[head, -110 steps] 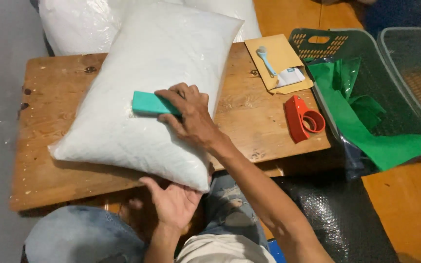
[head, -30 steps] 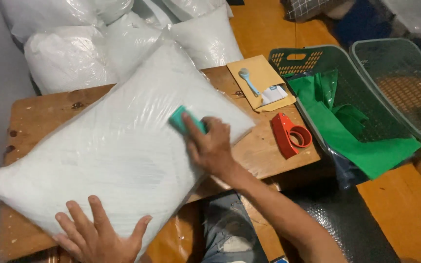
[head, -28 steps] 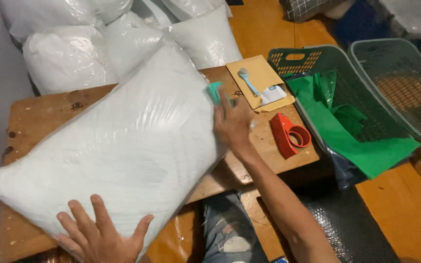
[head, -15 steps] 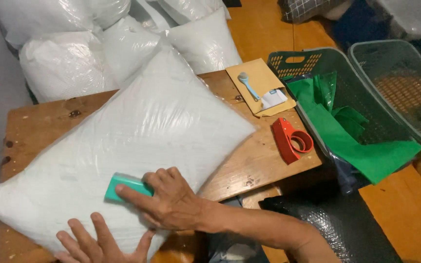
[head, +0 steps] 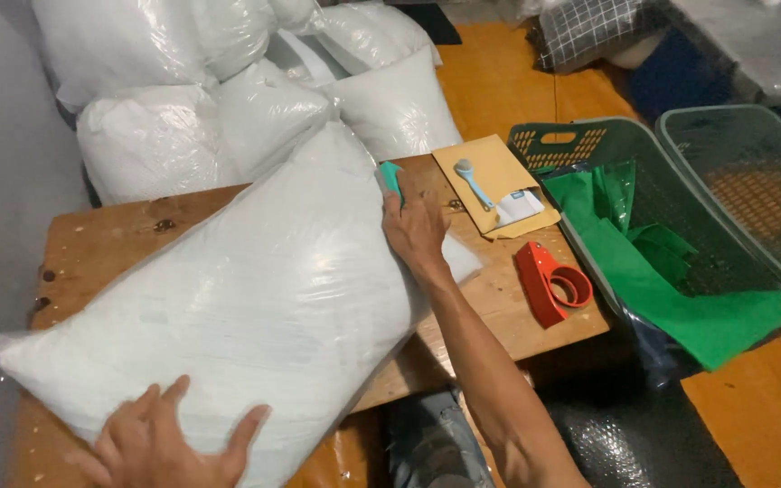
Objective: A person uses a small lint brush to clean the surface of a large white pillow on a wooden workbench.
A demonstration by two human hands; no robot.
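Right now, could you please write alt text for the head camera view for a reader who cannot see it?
A person's right hand presses a teal block on a big white bagged pillow lying across a wooden table, while the left hand holds its near corner. A red tape dispenser lies to the right.

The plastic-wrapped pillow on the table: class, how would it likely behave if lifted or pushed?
The pillow probably feels light for its bulk and squashy, since it bulges softly under the left hand. Its glossy wrap looks slippery, so it would likely slide across the wooden table and sag if lifted.
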